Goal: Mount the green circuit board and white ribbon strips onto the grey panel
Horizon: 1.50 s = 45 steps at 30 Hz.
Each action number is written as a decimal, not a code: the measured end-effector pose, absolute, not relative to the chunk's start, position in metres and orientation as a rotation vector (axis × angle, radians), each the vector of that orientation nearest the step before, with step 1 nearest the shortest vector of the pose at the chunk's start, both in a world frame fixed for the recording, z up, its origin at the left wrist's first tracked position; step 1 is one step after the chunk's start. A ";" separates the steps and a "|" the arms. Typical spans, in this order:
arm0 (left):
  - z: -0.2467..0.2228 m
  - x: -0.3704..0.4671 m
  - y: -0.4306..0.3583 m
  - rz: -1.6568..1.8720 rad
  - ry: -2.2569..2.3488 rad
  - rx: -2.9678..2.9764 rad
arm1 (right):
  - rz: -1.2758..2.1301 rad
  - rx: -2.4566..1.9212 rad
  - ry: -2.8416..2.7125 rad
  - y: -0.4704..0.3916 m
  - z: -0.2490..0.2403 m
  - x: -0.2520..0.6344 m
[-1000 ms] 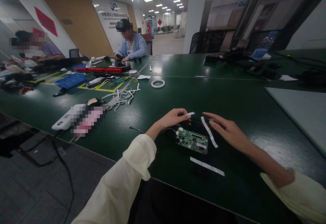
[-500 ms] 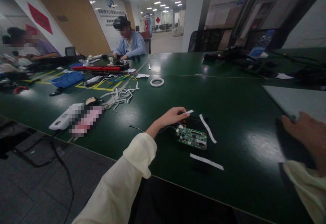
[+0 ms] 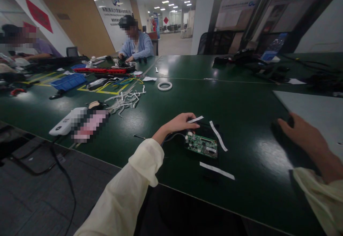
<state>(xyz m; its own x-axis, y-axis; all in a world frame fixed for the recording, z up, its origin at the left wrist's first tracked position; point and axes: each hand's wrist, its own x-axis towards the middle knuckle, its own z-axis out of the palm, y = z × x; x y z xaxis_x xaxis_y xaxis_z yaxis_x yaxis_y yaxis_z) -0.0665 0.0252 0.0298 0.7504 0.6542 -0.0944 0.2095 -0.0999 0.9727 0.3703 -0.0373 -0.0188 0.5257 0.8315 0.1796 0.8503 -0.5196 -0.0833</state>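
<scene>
My left hand point(image 3: 183, 122) is beside the upper left corner of a green circuit board point(image 3: 202, 144). A short strip of white tape point(image 3: 198, 118) sticks out between its thumb and curled fingers; the fingertips are partly hidden. The circuit board lies on a dark flat piece, and a thin cable runs from its left side beneath my wrist. Two more strips lie nearby, a white strip point(image 3: 218, 136) to the right and a white strip point(image 3: 217, 170) in front. My right hand point(image 3: 305, 134), thumb and fingers apart, is over the left edge of a pale grey board point(image 3: 318, 111) and holds nothing visible.
A white tape roll point(image 3: 164, 86) and a heap of pale strips point(image 3: 125, 102) lie farther back. To the left are a white device point(image 3: 64, 123) and a blue bin point(image 3: 68, 82). A co-worker point(image 3: 136, 44) sits across the green table point(image 3: 241, 96).
My right hand has moved left. My left thumb has dropped slightly, so more of the tape strip shows. The circuit board has stayed in place.
</scene>
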 end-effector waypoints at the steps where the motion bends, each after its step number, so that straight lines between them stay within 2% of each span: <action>1: 0.030 -0.066 0.025 0.432 0.697 1.662 | -0.125 -2.595 -1.449 -0.037 -0.016 0.367; 8: 0.038 -0.067 0.021 0.449 0.673 1.551 | 0.054 -2.459 -1.535 -0.041 0.008 0.321; 31: 0.058 -0.084 0.032 0.868 0.672 1.308 | 0.600 -1.240 -2.314 -0.083 0.028 0.170; 45: 0.049 -0.084 0.044 0.988 0.776 1.245 | 0.618 -0.891 -2.617 -0.109 0.042 0.135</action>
<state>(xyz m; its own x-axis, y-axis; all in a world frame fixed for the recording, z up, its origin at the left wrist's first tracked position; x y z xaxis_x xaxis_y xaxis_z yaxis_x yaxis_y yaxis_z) -0.0836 0.0437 0.0489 0.3964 0.9172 0.0398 -0.1777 0.0341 0.9835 0.1350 -0.1090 0.0421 -0.7597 0.6335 0.1469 0.5008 0.7140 -0.4893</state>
